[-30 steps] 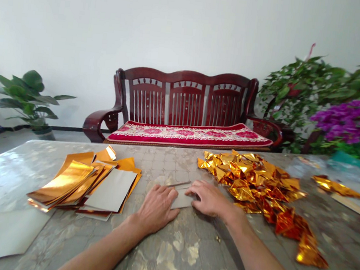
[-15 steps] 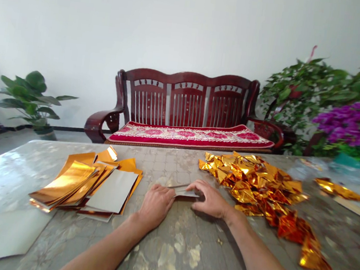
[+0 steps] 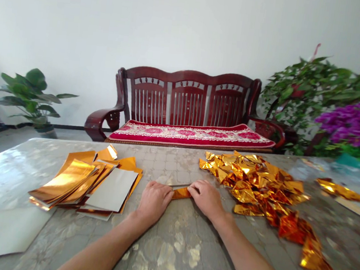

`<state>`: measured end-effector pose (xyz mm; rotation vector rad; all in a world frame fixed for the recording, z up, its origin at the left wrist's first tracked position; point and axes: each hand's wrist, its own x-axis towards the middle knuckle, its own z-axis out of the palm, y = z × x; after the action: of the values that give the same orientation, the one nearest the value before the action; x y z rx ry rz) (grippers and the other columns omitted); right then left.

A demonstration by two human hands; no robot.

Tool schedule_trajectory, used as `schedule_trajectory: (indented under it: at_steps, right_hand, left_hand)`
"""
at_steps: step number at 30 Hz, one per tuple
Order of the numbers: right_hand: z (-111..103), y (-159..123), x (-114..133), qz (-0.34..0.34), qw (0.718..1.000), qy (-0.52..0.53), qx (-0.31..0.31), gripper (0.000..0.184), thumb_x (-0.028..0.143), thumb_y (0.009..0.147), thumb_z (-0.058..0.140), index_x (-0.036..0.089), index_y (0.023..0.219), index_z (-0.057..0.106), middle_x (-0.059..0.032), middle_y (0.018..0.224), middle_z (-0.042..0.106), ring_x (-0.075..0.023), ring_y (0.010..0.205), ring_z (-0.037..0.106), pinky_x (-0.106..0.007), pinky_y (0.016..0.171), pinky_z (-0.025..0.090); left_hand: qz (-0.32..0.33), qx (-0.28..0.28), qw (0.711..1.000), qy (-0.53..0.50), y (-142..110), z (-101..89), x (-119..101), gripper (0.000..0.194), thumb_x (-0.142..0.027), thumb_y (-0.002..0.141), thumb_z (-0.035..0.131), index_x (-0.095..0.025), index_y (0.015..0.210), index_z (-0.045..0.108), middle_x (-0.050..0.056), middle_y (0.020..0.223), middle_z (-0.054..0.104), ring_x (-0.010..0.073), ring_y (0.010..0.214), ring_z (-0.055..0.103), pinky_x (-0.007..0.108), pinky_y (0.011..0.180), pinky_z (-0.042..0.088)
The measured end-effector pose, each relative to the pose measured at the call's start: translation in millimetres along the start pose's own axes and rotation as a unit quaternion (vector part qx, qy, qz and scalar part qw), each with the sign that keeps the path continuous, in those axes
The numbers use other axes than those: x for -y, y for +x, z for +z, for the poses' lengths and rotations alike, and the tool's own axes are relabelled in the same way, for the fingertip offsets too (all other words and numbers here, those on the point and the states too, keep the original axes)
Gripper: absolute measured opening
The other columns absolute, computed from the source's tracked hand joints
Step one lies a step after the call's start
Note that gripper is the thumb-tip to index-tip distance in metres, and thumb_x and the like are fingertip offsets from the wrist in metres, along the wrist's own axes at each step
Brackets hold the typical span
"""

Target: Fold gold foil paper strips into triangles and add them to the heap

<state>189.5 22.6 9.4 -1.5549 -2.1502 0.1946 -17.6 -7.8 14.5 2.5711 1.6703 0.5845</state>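
- We see two bare hands at work over the bench (image 3: 166, 257). Between them is a gold strip (image 3: 180, 193), in the middle of the bench, with its shiny side up.
- Our left hand (image 3: 155, 199) has its fingers curled over the left end of the strip. Our right hand (image 3: 207, 200) pinches the other end between thumb and fingers.
- We think the ends are held like this so the strip stays straight and does not spring open.
- The stack of gold sheets (image 3: 72, 179) sits on the left and the heap of folded gold shapes (image 3: 252, 182) on the right. Maybe they are kept apart so flat and folded ones do not mix, with room for our hands between.
- The flat sheets look thin and smooth. Their gold side shines like a mirror. A dull gray sheet (image 3: 113, 188) lies on the stack, and we guess it is the back of the same paper.
- A big pale sheet (image 3: 6, 234) lies flat at the near left, away from our hands.
- The folded shapes are pointy and crinkly, with sharp creases that catch the light. Some at the near end look more orange.
- The bench top has a pattern of tile lines and pale flowers, and it looks slick.
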Motion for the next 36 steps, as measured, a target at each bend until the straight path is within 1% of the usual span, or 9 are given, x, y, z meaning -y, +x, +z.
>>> schedule_trajectory:
  at_steps: [4, 7, 12, 17, 25, 32, 36]
  right_hand:
    - [3.3, -1.0, 3.8, 0.006, 0.999, -0.039, -0.014, 0.020, 0.029, 0.091, 0.054, 0.023, 0.078, 0.068, -0.0022, 0.089, 0.069, -0.0169, 0.089, 0.060, -0.026, 0.073, 0.037]
    - [5.8, -0.6, 5.4, 0.003, 0.998, -0.062, -0.023, 0.018, 0.027, 0.090, 0.056, 0.023, 0.077, 0.067, -0.0021, 0.088, 0.068, -0.0165, 0.088, 0.059, -0.026, 0.072, 0.036]
    - [8.4, 0.4, 7.1, 0.005, 0.996, -0.084, -0.028, 0.017, 0.027, 0.090, 0.056, 0.022, 0.077, 0.067, -0.0022, 0.088, 0.068, -0.0165, 0.087, 0.059, -0.026, 0.072, 0.036]
    - [10.6, 0.2, 7.7, 0.010, 0.995, -0.094, -0.041, 0.015, 0.026, 0.090, 0.058, 0.023, 0.078, 0.067, -0.0015, 0.088, 0.068, -0.0170, 0.088, 0.059, -0.027, 0.073, 0.036]
    - [14.4, 1.3, 7.3, 0.015, 0.995, -0.086, -0.046, 0.014, 0.025, 0.089, 0.059, 0.023, 0.077, 0.066, -0.0016, 0.088, 0.067, -0.0167, 0.088, 0.058, -0.026, 0.074, 0.036]
    - [15.6, 1.9, 6.4, 0.014, 0.995, -0.084, -0.055, 0.013, 0.023, 0.088, 0.059, 0.022, 0.076, 0.065, -0.0017, 0.087, 0.066, -0.0166, 0.086, 0.057, -0.026, 0.073, 0.035]
    - [15.6, 2.7, 8.0, 0.022, 0.995, -0.083, -0.050, 0.013, 0.023, 0.088, 0.059, 0.022, 0.076, 0.064, -0.0023, 0.087, 0.066, -0.0165, 0.086, 0.057, -0.026, 0.072, 0.035]
  left_hand:
    - [-0.040, -0.011, 0.999, 0.000, 1.0, 5.1, 1.3, 0.031, -0.035, 0.098, 0.045, -0.022, 0.086, 0.071, 0.003, 0.087, 0.074, 0.0204, 0.087, 0.065, 0.036, 0.083, 0.037]
    - [-0.071, -0.022, 0.997, 0.020, 2.0, 4.9, 1.6, 0.031, -0.040, 0.096, 0.048, -0.023, 0.084, 0.071, 0.004, 0.087, 0.073, 0.0212, 0.087, 0.064, 0.037, 0.084, 0.035]
    - [-0.101, -0.033, 0.994, 0.036, 3.5, 3.2, 1.0, 0.027, -0.039, 0.092, 0.052, -0.023, 0.078, 0.069, 0.003, 0.087, 0.071, 0.0209, 0.086, 0.062, 0.036, 0.083, 0.034]
    - [-0.129, -0.029, 0.991, 0.031, 4.9, 5.2, 1.9, 0.026, -0.038, 0.090, 0.054, -0.022, 0.075, 0.068, 0.003, 0.085, 0.070, 0.0209, 0.086, 0.061, 0.036, 0.085, 0.033]
    - [-0.165, -0.025, 0.986, 0.024, 6.9, 8.3, 3.0, 0.024, -0.040, 0.087, 0.056, -0.023, 0.074, 0.067, 0.003, 0.086, 0.069, 0.0214, 0.089, 0.059, 0.035, 0.083, 0.033]
    - [-0.183, -0.015, 0.983, 0.019, 9.4, 6.0, 2.4, 0.028, -0.038, 0.088, 0.053, -0.022, 0.071, 0.068, 0.004, 0.085, 0.069, 0.0211, 0.088, 0.060, 0.035, 0.080, 0.033]
    - [-0.186, -0.007, 0.982, 0.027, 10.8, 4.9, 1.9, 0.028, -0.039, 0.088, 0.052, -0.022, 0.072, 0.068, 0.005, 0.086, 0.068, 0.0215, 0.089, 0.060, 0.034, 0.080, 0.033]
